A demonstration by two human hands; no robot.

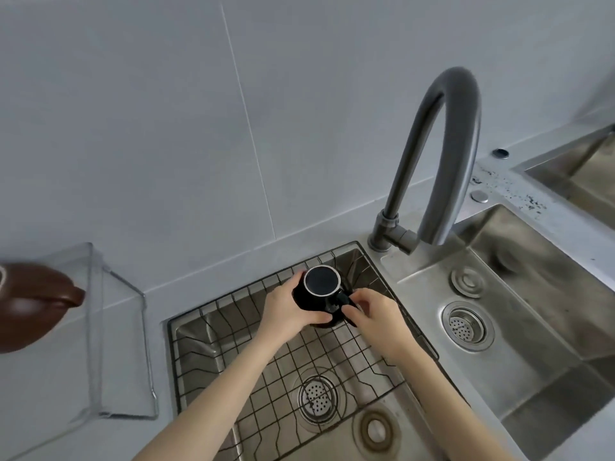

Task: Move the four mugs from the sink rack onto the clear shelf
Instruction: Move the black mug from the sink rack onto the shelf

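A glossy black ceramic mug point(321, 291) is held upside down, its pale-ringed base facing the camera, over the far part of the black wire sink rack point(299, 354). The mug is grasped by both hands: its left side is wrapped by the left hand point(286, 306), with the fingers curled round the body, and its handle is pinched by the fingers of the right hand point(374, 316) on the right side. Whether the mug's rim touches the wire or is raised just above it cannot be told, since that edge is hidden by the hands and by the mug itself.

The rack is set into the left stainless-steel sink basin point(392, 414), and a round perforated drain strainer point(317, 399) is seen through the grid near the bottom of the view. Behind the rack's right corner a dark grey arched tap point(436, 151) is mounted — its spout curves down toward the right-hand steel basin point(519, 314), where a second strainer point(464, 326) lies.

On the grey countertop to the left of the sink a clear plastic shelf point(96, 327) is placed against the pale tiled wall point(166, 128). At the left edge of the view a brown rounded mug point(33, 304) is partly seen — blurred, and cut off by the frame, on top of the shelf.
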